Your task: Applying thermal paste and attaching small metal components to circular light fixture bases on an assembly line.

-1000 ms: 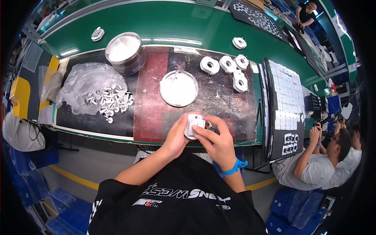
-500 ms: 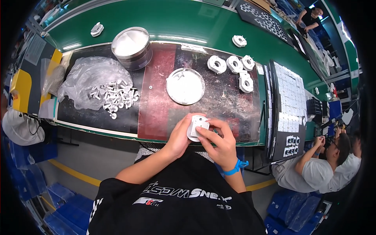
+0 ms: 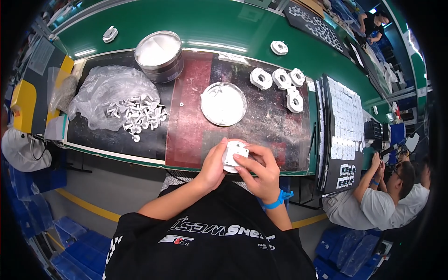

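Near the front edge of the bench, my left hand (image 3: 213,167) is closed around the side of a white plastic housing (image 3: 229,161). My right hand (image 3: 262,173) grips the same part from the other side, with its index finger and thumb against the upper face. Small holes show on that face; its underside is hidden. Just beyond my hands lies a round, shallow dish (image 3: 223,105) with white content. To its right stand several white ring-shaped housings (image 3: 260,79) with dark centres.
Left of the dish, white mushroom-shaped pieces (image 3: 140,114) spill from a clear plastic bag (image 3: 105,88). A large metal tin (image 3: 161,63) stands behind. White parts (image 3: 279,47) ride on the green belt (image 3: 210,28). Stacked trays (image 3: 343,121) stand at right, near seated co-workers (image 3: 380,200).
Parts on the green belt have shifted left. My hands keep their hold on the white housing, with slight finger movement. A co-worker at the right has raised their hands.
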`<state>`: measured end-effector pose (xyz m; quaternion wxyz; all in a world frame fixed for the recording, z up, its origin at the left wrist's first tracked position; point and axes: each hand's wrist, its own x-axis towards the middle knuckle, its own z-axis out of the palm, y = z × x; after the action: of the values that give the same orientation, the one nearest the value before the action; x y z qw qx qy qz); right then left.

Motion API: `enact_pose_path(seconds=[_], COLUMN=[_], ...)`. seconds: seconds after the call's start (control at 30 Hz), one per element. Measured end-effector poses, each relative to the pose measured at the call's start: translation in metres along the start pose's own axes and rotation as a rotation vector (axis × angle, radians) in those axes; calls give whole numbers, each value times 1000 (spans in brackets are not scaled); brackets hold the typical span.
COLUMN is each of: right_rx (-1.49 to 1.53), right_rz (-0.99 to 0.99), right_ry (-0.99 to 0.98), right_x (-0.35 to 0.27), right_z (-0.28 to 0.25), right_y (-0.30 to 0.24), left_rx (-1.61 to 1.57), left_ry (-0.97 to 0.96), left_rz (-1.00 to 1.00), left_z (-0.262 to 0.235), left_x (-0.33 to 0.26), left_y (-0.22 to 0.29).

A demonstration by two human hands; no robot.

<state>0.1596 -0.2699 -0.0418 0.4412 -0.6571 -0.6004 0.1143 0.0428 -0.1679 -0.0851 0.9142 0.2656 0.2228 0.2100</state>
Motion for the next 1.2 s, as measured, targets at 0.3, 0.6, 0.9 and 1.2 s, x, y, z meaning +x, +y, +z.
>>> enact_pose_path(seconds=[0.3, 0.6, 0.9, 1.2], right_rx=[-36, -46, 27, 44], right_rz=[3, -59, 15, -6], right_ry=[45, -2, 59, -133], right_x=[6, 6, 7, 14], right_z=[8, 5, 5, 11], right_y=[-1, 2, 2, -2], left_rx=[15, 21, 17, -75], left_ry=[13, 1, -17, -35], left_rz=[38, -4, -14, -20], left_z=[-2, -6, -2, -15], left_x=[-3, -3, 0, -15], left_y=[6, 8, 8, 23])
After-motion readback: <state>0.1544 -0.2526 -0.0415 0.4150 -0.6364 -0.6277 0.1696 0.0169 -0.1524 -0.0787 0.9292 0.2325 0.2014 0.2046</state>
